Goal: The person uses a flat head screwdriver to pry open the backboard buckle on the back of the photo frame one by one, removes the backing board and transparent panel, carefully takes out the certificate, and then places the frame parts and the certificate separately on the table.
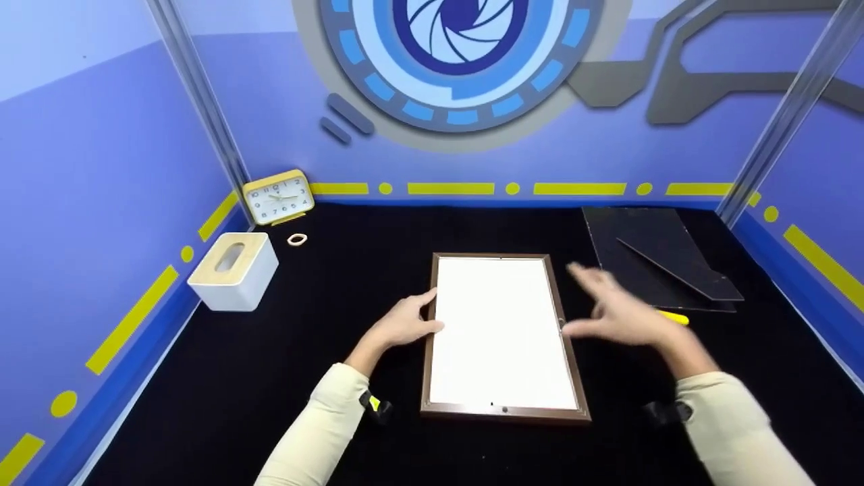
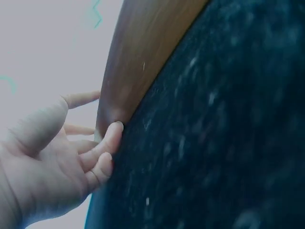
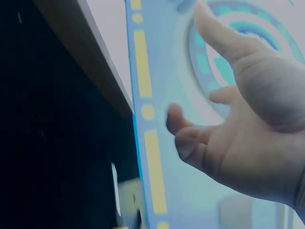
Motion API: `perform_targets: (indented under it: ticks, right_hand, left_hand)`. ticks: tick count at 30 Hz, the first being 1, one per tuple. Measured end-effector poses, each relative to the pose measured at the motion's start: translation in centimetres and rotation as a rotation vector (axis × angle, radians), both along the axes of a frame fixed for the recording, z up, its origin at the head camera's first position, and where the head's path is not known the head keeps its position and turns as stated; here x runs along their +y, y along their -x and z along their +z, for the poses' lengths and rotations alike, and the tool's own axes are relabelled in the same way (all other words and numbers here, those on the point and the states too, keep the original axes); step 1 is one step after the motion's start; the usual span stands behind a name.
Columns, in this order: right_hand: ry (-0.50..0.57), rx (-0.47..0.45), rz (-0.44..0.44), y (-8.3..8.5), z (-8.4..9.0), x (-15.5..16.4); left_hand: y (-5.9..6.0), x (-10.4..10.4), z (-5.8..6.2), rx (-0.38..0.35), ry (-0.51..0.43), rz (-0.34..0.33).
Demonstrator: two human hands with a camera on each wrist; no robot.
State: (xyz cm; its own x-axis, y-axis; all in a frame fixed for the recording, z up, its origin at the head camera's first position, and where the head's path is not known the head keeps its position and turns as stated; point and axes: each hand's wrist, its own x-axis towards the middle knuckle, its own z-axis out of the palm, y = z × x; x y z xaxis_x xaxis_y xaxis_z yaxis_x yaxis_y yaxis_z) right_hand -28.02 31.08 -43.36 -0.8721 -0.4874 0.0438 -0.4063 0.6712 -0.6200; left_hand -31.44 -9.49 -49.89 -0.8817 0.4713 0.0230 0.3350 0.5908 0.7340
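A brown picture frame (image 1: 459, 410) lies flat on the black cloth, with a plain white surface (image 1: 499, 331) filling its middle. My left hand (image 1: 401, 320) is at the frame's left side, thumb and fingertips against the edge. Seen from the left wrist, its fingers (image 2: 112, 136) touch the brown side of the frame. Beside the right edge is my right hand (image 1: 617, 314), blurred, fingers spread and holding nothing; its thumb tip overlaps the frame's edge in the head view. The right wrist view shows that hand's palm and loosely bent fingers away from the frame.
A black backing board (image 1: 611, 246) with a slanted strut (image 1: 682, 270) lies at the back right. Part of a yellow object (image 1: 673, 317) shows by the right wrist. On the left are a tissue box (image 1: 233, 283), a yellow clock (image 1: 278, 198) and a small ring (image 1: 297, 239).
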Motion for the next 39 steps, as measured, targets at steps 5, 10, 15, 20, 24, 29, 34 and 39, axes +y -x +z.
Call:
perform_targets:
  ticks: [5, 10, 15, 20, 24, 29, 34, 39]
  right_hand:
    - [-0.121, -0.064, 0.082, -0.8, -1.1, -2.6]
    - [-0.213, -0.081, 0.102, -1.5, -2.4, -3.7]
    - [-0.212, -0.11, 0.119, -2.1, -3.2, -4.0]
    - [-0.224, -0.127, 0.1, -2.2, -3.1, -4.3]
    - [-0.239, -0.121, 0.096, -2.2, -3.0, -4.3]
    - [-0.253, -0.108, 0.099, -2.2, -3.1, -4.3]
    - [-0.238, -0.098, 0.083, -2.1, -3.1, -4.2]
    - [-0.243, -0.09, 0.073, -2.2, -3.1, -4.3]
  left_hand:
    - [-0.2, 0.6, 0.2, 0.066, 0.045, 0.018]
    - [-0.5, 0.6, -0.1, 0.074, 0.028, 0.02]
    - [-0.5, 0.6, -0.1, 0.083, 0.025, 0.029]
    - [-0.5, 0.7, 0.0, 0.07, 0.004, -0.001]
    - [-0.5, 0.8, 0.1, 0.048, 0.017, -0.014]
    - [-0.6, 0.7, 0.1, 0.033, 0.038, -0.028]
    - [-0.6, 0.8, 0.3, -0.004, 0.075, 0.001]
    - [-0.9, 0.8, 0.2, -0.031, 0.076, 0.009]
